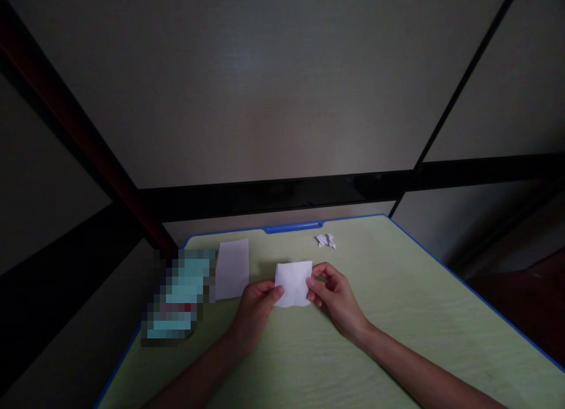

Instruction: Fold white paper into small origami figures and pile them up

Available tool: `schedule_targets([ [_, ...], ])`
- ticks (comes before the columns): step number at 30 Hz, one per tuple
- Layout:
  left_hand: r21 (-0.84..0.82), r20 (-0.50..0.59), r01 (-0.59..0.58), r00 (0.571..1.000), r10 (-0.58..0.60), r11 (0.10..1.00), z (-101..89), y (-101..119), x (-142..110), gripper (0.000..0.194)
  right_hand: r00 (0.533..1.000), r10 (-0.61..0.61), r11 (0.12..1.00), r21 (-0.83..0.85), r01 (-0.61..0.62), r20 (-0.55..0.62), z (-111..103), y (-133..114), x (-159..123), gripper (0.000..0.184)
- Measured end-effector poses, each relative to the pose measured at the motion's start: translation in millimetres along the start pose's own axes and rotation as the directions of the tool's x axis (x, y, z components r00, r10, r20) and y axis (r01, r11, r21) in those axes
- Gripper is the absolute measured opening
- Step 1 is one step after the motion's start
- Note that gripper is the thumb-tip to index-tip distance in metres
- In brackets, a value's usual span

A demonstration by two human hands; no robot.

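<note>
A small white piece of folded paper (293, 283) is held up between my two hands over the table, with a crease faintly visible near its lower middle. My left hand (258, 306) pinches its left edge, thumb on the near face and fingers behind. At the right edge, my right hand (330, 291) grips the paper between thumb and fingers. The paper's top edge shows more than one layer at the left corner. Its back side is hidden from me.
White sheets of paper (232, 269) lie flat on the left of the pale green table (397, 315). A blurred-out, phone-like object (179, 297) rests at the left edge. A small folded white paper piece (326, 240) sits behind my hands. Cabinet panels (273, 103) rise beyond the table's blue rim.
</note>
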State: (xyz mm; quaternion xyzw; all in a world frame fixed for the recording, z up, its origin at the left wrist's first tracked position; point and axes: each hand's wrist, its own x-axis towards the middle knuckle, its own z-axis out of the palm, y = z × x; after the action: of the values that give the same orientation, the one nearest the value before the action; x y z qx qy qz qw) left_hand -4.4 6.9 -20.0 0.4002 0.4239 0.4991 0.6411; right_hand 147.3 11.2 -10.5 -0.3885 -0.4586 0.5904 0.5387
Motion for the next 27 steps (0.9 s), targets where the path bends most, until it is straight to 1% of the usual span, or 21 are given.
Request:
schedule_targets([
  [1, 0.032, -0.011, -0.014, 1.0, 0.014, 0.999, -0.6, 0, 0, 0.016, 1.0, -0.021, 1.0, 0.007, 0.021, 0.004, 1, -1, 0, 0.025],
  [3, 0.076, -0.021, -0.035, 0.999, 0.036, 0.997, -0.6, 2, -1, 0.016, 0.998, -0.048, 0.999, 0.016, 0.047, 0.047, 3, -2, -1, 0.03],
  [5, 0.084, -0.003, -0.031, 1.0, 0.031, 0.996, 1.0, 4, -3, 0.017, 0.989, -0.059, 0.998, -0.013, 0.062, 0.132, 4, -1, -4, 0.032],
  [8, 0.094, 0.023, -0.004, 1.0, 0.002, 0.996, 5.8, 7, -7, 0.023, 0.965, -0.069, 0.989, -0.108, 0.099, 0.253, 6, 1, -9, 0.034],
  [12, 0.163, 0.035, -0.054, 0.998, 0.049, 0.985, 14.1, 9, -10, 0.018, 0.949, -0.073, 0.955, -0.251, 0.156, 0.308, 8, -3, -15, 0.037],
  [15, 0.176, 0.045, -0.065, 0.997, 0.058, 0.982, 18.8, 9, -13, 0.021, 0.941, -0.071, 0.943, -0.285, 0.172, 0.332, 8, -9, -17, 0.032],
  [18, 0.194, 0.041, -0.056, 0.998, 0.049, 0.979, 18.8, 9, -13, 0.02, 0.94, -0.079, 0.95, -0.259, 0.172, 0.332, 7, -12, -17, 0.024],
  [21, 0.174, 0.038, -0.052, 0.998, 0.046, 0.983, 13.3, 8, -9, 0.02, 0.95, -0.062, 0.979, -0.168, 0.118, 0.306, 2, -9, -13, 0.025],
  [22, 0.155, 0.021, -0.052, 0.999, 0.049, 0.986, 10.9, 8, -8, 0.022, 0.957, -0.045, 0.99, -0.116, 0.081, 0.286, 1, -7, -11, 0.026],
  [24, 0.109, -0.028, -0.058, 0.998, 0.061, 0.992, 6.3, 9, -5, 0.024, 0.981, -0.021, 1.0, 0.013, 0.019, 0.193, -3, -1, -7, 0.027],
  [25, 0.084, -0.049, -0.067, 0.996, 0.072, 0.994, 4.4, 11, -4, 0.025, 0.985, 0.0, 0.999, 0.044, -0.008, 0.171, -4, 1, -4, 0.027],
  [27, 0.058, -0.073, -0.094, 0.992, 0.098, 0.994, 1.7, 15, -2, 0.027, 0.995, 0.009, 0.999, 0.034, -0.012, 0.104, -7, 4, 0, 0.026],
])
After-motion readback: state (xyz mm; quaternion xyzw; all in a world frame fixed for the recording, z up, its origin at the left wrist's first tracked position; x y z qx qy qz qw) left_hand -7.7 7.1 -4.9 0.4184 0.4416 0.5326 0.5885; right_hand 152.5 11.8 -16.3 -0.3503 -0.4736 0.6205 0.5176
